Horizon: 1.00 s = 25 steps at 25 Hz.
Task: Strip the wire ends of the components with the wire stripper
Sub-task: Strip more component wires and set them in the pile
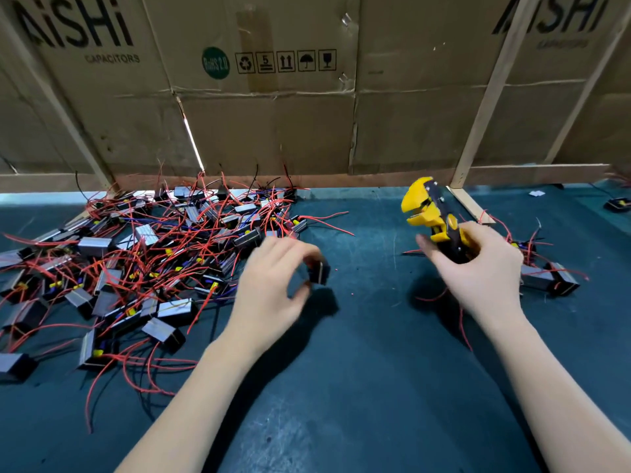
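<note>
My right hand (478, 271) grips the handles of a yellow and black wire stripper (432, 213), its jaws pointing up and to the left above the mat. My left hand (273, 285) pinches a small black component (319, 273) between thumb and fingers, just right of the big pile. That pile of black and grey components with red, black and blue wires (136, 261) covers the left of the dark mat. A few components with red wires (549, 276) lie to the right of my right hand.
Cardboard sheets (273, 114) with wooden battens (485, 104) stand as a wall along the table's far edge. The dark green mat (358, 370) stretches between and in front of my arms. A lone component (619, 203) lies at the far right.
</note>
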Tool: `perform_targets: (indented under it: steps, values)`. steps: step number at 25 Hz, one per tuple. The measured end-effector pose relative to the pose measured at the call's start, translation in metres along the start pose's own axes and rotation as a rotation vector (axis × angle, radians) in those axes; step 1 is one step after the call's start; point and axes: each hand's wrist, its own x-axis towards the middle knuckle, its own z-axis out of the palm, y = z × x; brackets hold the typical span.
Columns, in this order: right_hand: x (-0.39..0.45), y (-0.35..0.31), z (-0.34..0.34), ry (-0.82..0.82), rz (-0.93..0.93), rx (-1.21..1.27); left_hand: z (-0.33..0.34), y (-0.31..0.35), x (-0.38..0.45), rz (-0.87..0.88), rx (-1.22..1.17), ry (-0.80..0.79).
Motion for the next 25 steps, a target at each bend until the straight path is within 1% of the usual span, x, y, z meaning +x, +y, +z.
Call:
perform_targets:
  steps: [1, 3, 4, 5, 7, 10, 13, 15, 16, 17, 19, 21, 23, 24, 25]
  values:
    - [-0.002, -0.006, 0.002, -0.046, 0.016, 0.14, 0.005, 0.008, -0.001, 0.024, -0.064, -0.094]
    - [-0.008, -0.015, 0.008, -0.198, 0.095, 0.38, 0.01, 0.018, -0.004, 0.013, -0.184, -0.267]
    - [-0.011, -0.017, 0.011, -0.277, 0.122, 0.446, 0.011, 0.018, -0.004, -0.016, -0.251, -0.292]
    - [-0.014, -0.019, 0.013, -0.346, 0.133, 0.484, 0.009, 0.017, -0.004, -0.071, -0.309, -0.276]
    - [-0.017, -0.023, 0.018, -0.419, 0.144, 0.504, 0.008, 0.013, -0.003, -0.196, -0.383, -0.205]
    - [-0.016, -0.023, 0.016, -0.492, 0.212, 0.516, 0.013, 0.013, -0.007, -0.332, -0.322, -0.138]
    - [-0.008, -0.016, 0.005, -0.712, 0.317, 0.568, 0.02, 0.02, -0.009, -0.511, -0.43, -0.189]
    - [-0.004, -0.013, -0.001, -0.852, 0.326, 0.566, 0.022, 0.021, -0.007, -0.541, -0.479, -0.216]
    - [-0.004, -0.012, -0.002, -0.882, 0.326, 0.553, 0.022, 0.021, -0.007, -0.538, -0.484, -0.231]
    - [-0.005, -0.012, -0.002, -0.881, 0.335, 0.535, 0.022, 0.021, -0.007, -0.53, -0.492, -0.247]
    - [-0.008, -0.014, 0.003, -0.819, 0.346, 0.48, 0.02, 0.021, -0.007, -0.512, -0.522, -0.262]
    - [-0.011, -0.016, 0.009, -0.716, 0.362, 0.497, 0.019, 0.021, -0.008, -0.502, -0.546, -0.251]
    - [-0.012, -0.015, 0.012, -0.568, 0.379, 0.499, 0.02, 0.018, -0.008, -0.502, -0.571, -0.22]
    - [-0.01, -0.013, 0.012, -0.486, 0.344, 0.403, 0.02, 0.017, -0.007, -0.509, -0.583, -0.203]
    - [-0.009, -0.008, 0.01, -0.409, 0.278, 0.236, 0.02, 0.016, -0.007, -0.524, -0.606, -0.187]
